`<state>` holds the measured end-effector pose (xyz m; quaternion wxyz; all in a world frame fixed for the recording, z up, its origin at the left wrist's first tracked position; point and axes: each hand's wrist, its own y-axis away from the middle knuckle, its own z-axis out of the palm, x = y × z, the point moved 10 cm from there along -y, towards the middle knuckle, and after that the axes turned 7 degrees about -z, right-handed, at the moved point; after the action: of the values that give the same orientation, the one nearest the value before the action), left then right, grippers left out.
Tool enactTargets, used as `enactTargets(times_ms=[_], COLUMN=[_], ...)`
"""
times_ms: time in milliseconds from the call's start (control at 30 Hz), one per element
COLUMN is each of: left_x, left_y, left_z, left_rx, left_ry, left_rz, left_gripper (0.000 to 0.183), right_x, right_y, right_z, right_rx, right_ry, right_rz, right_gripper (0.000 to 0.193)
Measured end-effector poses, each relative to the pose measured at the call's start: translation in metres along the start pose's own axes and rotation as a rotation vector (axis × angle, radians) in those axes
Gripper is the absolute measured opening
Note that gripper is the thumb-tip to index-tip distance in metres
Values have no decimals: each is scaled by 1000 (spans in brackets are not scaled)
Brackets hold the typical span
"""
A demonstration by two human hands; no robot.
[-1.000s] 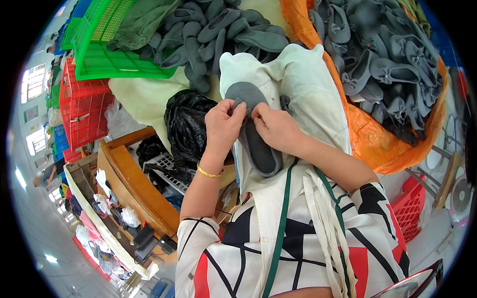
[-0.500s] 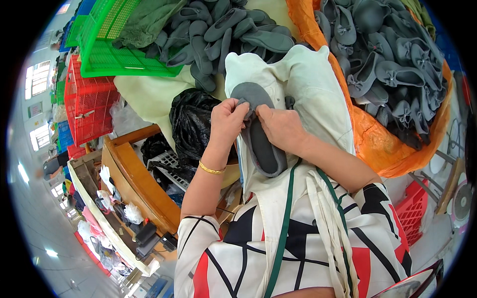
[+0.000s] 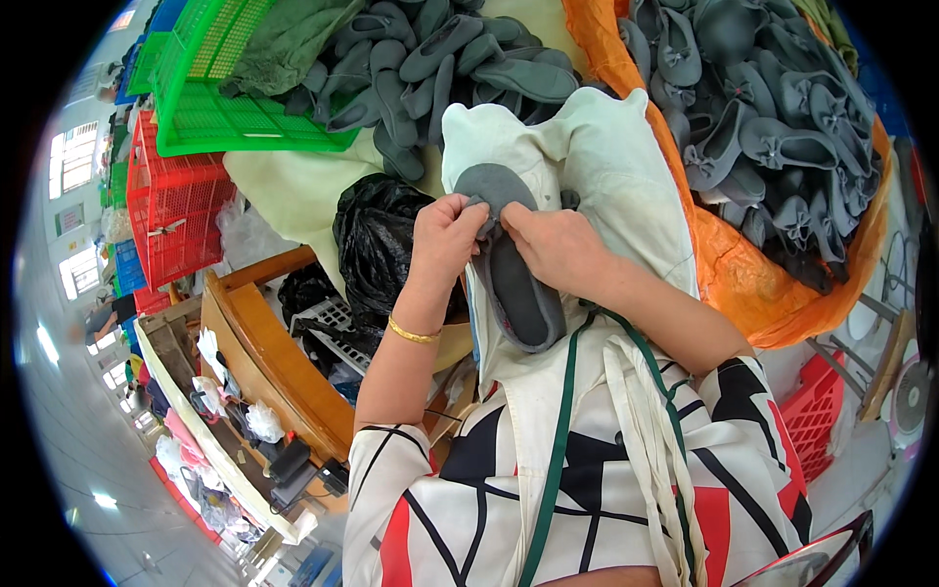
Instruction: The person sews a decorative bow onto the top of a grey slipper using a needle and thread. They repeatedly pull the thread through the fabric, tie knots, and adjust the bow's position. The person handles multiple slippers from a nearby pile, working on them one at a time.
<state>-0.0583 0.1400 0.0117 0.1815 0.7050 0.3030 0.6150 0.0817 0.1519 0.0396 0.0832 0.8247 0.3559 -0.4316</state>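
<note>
A grey slipper (image 3: 518,284) lies over my lap on a white apron (image 3: 626,166), its toe pointing away from me and its open heel toward me. My left hand (image 3: 450,235) pinches the bow at the slipper's upper. From the other side my right hand (image 3: 553,245) closes its fingertips on the same spot, by the rim of the opening. The fingers hide most of the bow. A small dark piece, perhaps another bow, rests on the apron just beyond my right hand.
Grey slippers (image 3: 528,80) are heaped at the far side. More slippers with bows (image 3: 768,147) fill an orange sack (image 3: 753,293) on the right. Green (image 3: 254,137) and red crates (image 3: 181,205), a black plastic bag (image 3: 377,245) and a wooden table (image 3: 284,342) stand on the left.
Both hands stay at the bow, with only a slight shift of the fingers. The slipper's heel has moved a little toward me.
</note>
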Motion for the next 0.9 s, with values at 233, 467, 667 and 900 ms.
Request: enactTargets(times_ms=[233, 467, 667, 900], left_x=[-7, -12, -12, -12], left_y=[0, 0, 4, 5], left_z=[1, 3, 3, 4], left_rx=[-61, -98, -77, -39], left_ry=[89, 186, 194, 146], left_rz=[-99, -103, -80, 29], left_gripper=[19, 15, 15, 13], right_x=[-4, -1, 12, 19], right_y=[5, 2, -6, -24], right_z=[8, 8, 2, -9], right_rx=[97, 146, 218, 68], right_ry=[6, -94, -437, -450], right_rz=[-7, 75, 203, 212], right_gripper=[10, 13, 16, 12])
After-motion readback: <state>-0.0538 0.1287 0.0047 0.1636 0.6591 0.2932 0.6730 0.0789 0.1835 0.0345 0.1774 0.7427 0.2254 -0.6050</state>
